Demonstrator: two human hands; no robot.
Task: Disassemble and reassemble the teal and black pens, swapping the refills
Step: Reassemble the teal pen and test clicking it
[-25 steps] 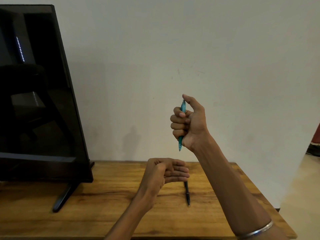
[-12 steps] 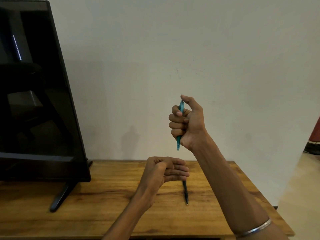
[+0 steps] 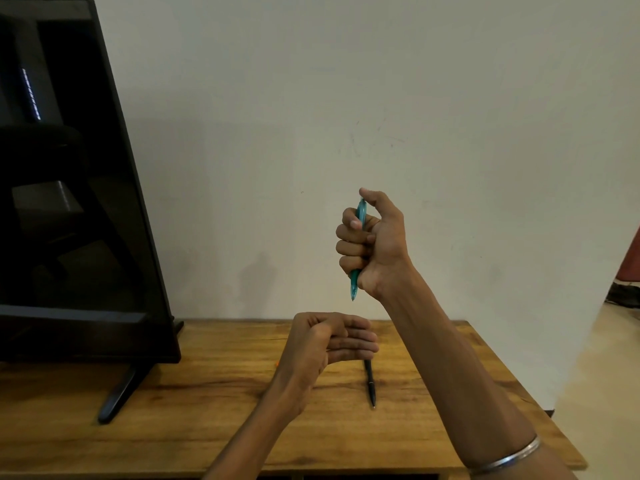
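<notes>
My right hand (image 3: 372,242) is raised well above the table in a fist around the teal pen (image 3: 355,285), which stands nearly upright with its tip pointing down and my thumb over its top end. The black pen (image 3: 370,384) lies on the wooden table (image 3: 207,410), tip toward me, its far end hidden behind my left hand (image 3: 325,344). That left hand hovers low over the table with its fingers curled loosely; I see nothing in it.
A large black monitor (image 3: 69,202) on a slanted foot (image 3: 116,396) fills the left side of the table. A plain wall stands right behind the table. The table's right edge drops off to a light floor (image 3: 595,393). A metal bangle (image 3: 509,457) is on my right wrist.
Almost nothing has moved; both hands keep their pose, the view has only shifted slightly.
</notes>
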